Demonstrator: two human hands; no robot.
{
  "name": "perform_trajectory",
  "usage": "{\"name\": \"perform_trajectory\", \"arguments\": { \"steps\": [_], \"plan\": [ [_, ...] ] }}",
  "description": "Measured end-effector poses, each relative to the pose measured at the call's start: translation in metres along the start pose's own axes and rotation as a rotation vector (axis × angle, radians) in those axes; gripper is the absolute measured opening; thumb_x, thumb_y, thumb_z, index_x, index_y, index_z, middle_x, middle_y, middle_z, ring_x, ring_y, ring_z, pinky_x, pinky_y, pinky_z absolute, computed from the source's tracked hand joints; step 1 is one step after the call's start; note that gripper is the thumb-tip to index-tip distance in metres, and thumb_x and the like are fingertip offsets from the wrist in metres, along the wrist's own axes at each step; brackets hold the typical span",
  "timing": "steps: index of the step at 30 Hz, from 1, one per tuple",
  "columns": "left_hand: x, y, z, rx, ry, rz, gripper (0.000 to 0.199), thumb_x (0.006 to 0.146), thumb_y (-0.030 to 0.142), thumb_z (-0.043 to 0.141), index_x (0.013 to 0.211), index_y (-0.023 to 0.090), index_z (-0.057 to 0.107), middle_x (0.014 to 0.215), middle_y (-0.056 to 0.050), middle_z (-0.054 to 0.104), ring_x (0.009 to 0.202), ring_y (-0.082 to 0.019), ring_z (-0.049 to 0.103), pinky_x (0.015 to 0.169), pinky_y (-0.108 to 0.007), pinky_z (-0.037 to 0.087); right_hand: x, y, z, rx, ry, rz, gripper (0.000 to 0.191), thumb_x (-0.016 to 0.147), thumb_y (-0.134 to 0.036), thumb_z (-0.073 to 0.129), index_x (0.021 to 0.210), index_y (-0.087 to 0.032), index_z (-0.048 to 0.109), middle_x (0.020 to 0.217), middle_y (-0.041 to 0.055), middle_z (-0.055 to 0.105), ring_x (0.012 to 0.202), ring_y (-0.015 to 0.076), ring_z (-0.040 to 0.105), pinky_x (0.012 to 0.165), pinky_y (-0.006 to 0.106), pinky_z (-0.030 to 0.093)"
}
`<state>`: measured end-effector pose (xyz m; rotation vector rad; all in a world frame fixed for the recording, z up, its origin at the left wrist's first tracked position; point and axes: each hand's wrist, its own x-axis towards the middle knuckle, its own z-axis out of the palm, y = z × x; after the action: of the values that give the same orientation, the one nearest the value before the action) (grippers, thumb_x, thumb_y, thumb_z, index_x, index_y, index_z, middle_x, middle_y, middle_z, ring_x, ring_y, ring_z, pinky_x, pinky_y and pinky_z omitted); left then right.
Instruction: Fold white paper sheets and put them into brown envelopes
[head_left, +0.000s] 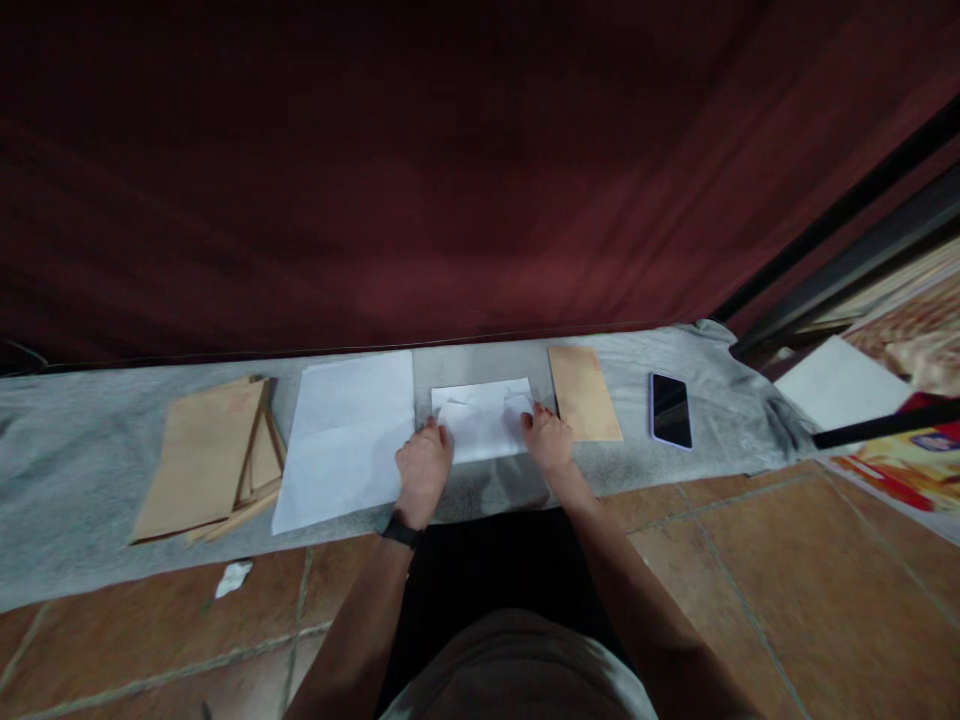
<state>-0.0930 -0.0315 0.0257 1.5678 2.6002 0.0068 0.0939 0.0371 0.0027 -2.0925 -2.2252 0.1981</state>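
A folded white sheet of paper [484, 425] lies on the grey cloth in front of me. My left hand [424, 460] is closed on its left edge, with the thumb on top. On the opposite edge my right hand [548, 437] grips it the same way, fingers partly curled under. Small folded flaps show near the paper's upper corners. Just beyond my right hand lies a single brown envelope [586, 393]. To the left of my left hand are larger white sheets [349, 435] with a crease across the top one.
A loose pile of brown envelopes [202, 455] lies far left on the grey cloth [67, 480]. A phone [670, 411] rests at the right. Dark red fabric [450, 200] rises behind. A white scrap [233, 578] is on the tiled floor [720, 560]; a dark frame [847, 240] stands right.
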Motion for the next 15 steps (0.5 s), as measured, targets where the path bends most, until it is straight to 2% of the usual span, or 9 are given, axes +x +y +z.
{"name": "perform_trajectory", "arguments": {
  "steps": [8, 15],
  "plan": [
    [0.022, 0.007, 0.004, -0.019, 0.027, -0.048, 0.039, 0.101, 0.032, 0.035, 0.116, 0.011, 0.065, 0.090, -0.018, 0.074, 0.090, -0.031, 0.073, 0.076, -0.038, 0.053, 0.018, -0.003, 0.006, -0.016, 0.016, 0.016, 0.038, 0.104, -0.035, 0.042, 0.124, -0.011, 0.063, 0.105, 0.0182, 0.075, 0.092, 0.0235, 0.074, 0.079, 0.030, 0.052],
    [0.034, 0.010, 0.013, -0.033, 0.080, -0.056, 0.041, 0.102, 0.030, 0.032, 0.120, 0.010, 0.064, 0.087, -0.018, 0.074, 0.090, -0.031, 0.073, 0.075, -0.038, 0.052, 0.033, -0.006, 0.015, -0.030, 0.060, 0.002, 0.043, 0.104, -0.037, 0.040, 0.132, -0.010, 0.057, 0.111, 0.0204, 0.072, 0.089, 0.0263, 0.073, 0.075, 0.033, 0.053]
  ]
}}
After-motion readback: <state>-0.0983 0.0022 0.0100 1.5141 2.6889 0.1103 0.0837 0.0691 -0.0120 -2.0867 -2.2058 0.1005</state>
